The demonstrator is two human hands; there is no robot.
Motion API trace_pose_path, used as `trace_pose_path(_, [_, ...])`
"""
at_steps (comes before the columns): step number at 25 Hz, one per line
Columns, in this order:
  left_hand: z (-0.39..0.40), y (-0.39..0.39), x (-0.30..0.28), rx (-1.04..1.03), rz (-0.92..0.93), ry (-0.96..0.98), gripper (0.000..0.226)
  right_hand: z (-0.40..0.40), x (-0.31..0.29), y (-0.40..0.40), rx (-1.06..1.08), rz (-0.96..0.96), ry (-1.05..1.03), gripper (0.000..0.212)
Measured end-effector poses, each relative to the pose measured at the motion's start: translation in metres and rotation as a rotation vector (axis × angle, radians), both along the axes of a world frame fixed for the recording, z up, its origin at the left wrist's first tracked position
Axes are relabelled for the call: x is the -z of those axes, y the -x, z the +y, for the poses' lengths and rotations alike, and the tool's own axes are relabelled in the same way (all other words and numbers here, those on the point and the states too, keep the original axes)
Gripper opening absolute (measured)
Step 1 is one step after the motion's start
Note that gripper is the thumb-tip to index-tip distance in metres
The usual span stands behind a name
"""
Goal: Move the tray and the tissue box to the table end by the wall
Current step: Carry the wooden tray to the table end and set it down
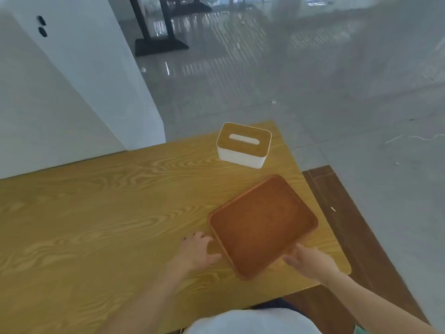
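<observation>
A brown rectangular tray point(262, 225) lies flat and empty on the wooden table point(96, 213), near its right end. Beyond it stands a white tissue box point(243, 145) with a wooden lid and a slot, close to the far right corner. My left hand point(197, 251) rests on the table against the tray's near left edge, fingers spread. My right hand point(308, 261) touches the tray's near right edge, fingers apart. Neither hand has closed around the tray.
A white wall point(72, 104) runs along the table's far left side. The table's right edge drops to a dark wooden bench point(356, 225) and grey floor. A black table base point(161, 44) stands far off on the floor.
</observation>
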State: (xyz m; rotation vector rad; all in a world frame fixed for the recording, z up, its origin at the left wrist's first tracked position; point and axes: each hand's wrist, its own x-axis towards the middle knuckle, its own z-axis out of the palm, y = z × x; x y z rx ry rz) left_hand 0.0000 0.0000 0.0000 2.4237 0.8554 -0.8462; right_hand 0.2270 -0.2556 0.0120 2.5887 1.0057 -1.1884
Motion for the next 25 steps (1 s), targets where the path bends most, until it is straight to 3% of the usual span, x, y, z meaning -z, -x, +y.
trace_pose_path(3, [-0.018, -0.014, 0.003, -0.187, 0.012, -0.021, 0.082, -0.002, 0.012, -0.018, 0.234, 0.141, -0.050, 0.051])
trace_pose_path(6, [-0.030, -0.027, 0.005, -0.407, -0.025, -0.037, 0.074, 0.000, 0.023, -0.030, 0.591, 0.301, -0.159, 0.042])
trace_pose_path(13, [-0.056, -0.044, 0.013, -0.738, -0.047, -0.003, 0.052, 0.003, 0.023, -0.049, 1.007, 0.592, -0.186, 0.024])
trace_pose_path(18, [-0.068, -0.043, 0.017, -0.934, -0.279, 0.126, 0.028, 0.002, 0.017, -0.056, 1.042, 0.587, -0.264, 0.017])
trace_pose_path(21, [-0.077, -0.047, 0.015, -1.035, -0.425, 0.189, 0.029, 0.001, 0.018, -0.054, 1.110, 0.543, -0.412, 0.016])
trace_pose_path(25, [-0.086, -0.051, 0.000, -1.198, -0.552, 0.316, 0.044, -0.002, 0.016, -0.057, 1.202, 0.692, -0.440, 0.023])
